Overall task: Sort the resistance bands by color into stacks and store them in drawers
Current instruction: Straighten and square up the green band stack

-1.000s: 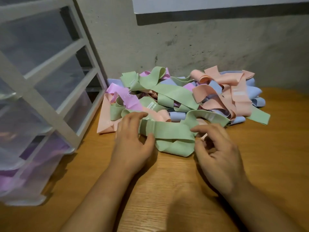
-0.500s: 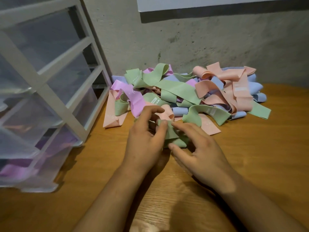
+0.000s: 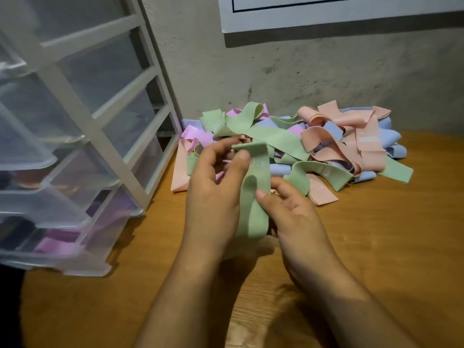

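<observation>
— Far left first?

— Translucent plastic drawer tower in a white frame [image 3: 82, 116], on the light wooden tabletop [image 3: 401, 259]. Lilac bands [image 3: 57, 243] visible through the front of the lowest drawer.

— Then the left hand [image 3: 213, 197]?

— Raised over the tabletop, in front of the heap. Pinching the folded pale green fabric resistance band [image 3: 253, 212] near its top, with the thumb flat on the front and the other fingers curled loosely behind. Closed on it, not spread wide.

— Place of that band against the two grips?

— Upright between both hands, doubled into one long strip. Top fold just above the left thumb, lower end down between the two palms. Faint white print under the left thumb.

— And the right hand [image 3: 293, 217]?

— Just right of the strip and lower than the left. Thumb tip on the strip's right edge about halfway down, remaining fingers tucked behind. Pinching it as well.

— Further right?

— Loose heap of green, peach, blue and lilac bands [image 3: 339, 146], behind the hands, against the rough grey wall [image 3: 301, 71]. Impossible to tell whether touching the held strip. Above, the lower edge of a white board [image 3: 326, 18].
</observation>
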